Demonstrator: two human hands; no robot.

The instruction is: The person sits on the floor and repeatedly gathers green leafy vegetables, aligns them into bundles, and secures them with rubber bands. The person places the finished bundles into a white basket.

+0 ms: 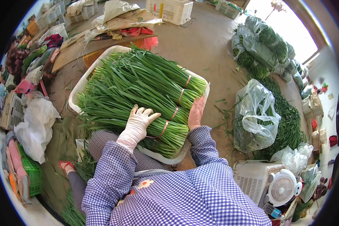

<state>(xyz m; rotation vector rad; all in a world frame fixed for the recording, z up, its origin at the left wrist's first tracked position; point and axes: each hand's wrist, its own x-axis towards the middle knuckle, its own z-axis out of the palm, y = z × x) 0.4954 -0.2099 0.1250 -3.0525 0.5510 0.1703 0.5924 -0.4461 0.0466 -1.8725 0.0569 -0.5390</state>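
A white plastic crate (82, 82) before me holds several bundles of green garlic chives (135, 82), tied with pink bands. My left hand (138, 120), in a pale glove, rests with spread fingers on the leaves of the nearest bundle (169, 130), left of its band. Bare, my right hand (197, 111) lies against the cut stem ends at the crate's right side, its fingers extended upward along them. Neither hand is closed around a bundle. The crate's near side sits by my knees, and part of its lower rim is hidden by my left hand and sleeve.
To the right lie a clear plastic bag of greens (255, 118), a heap of loose leaves (288, 115) and bagged bundles (262, 42). A white fan (281, 188) stands near a crate (251, 178). Wooden boards (70, 53) and sacks (127, 19) are beyond the crate.
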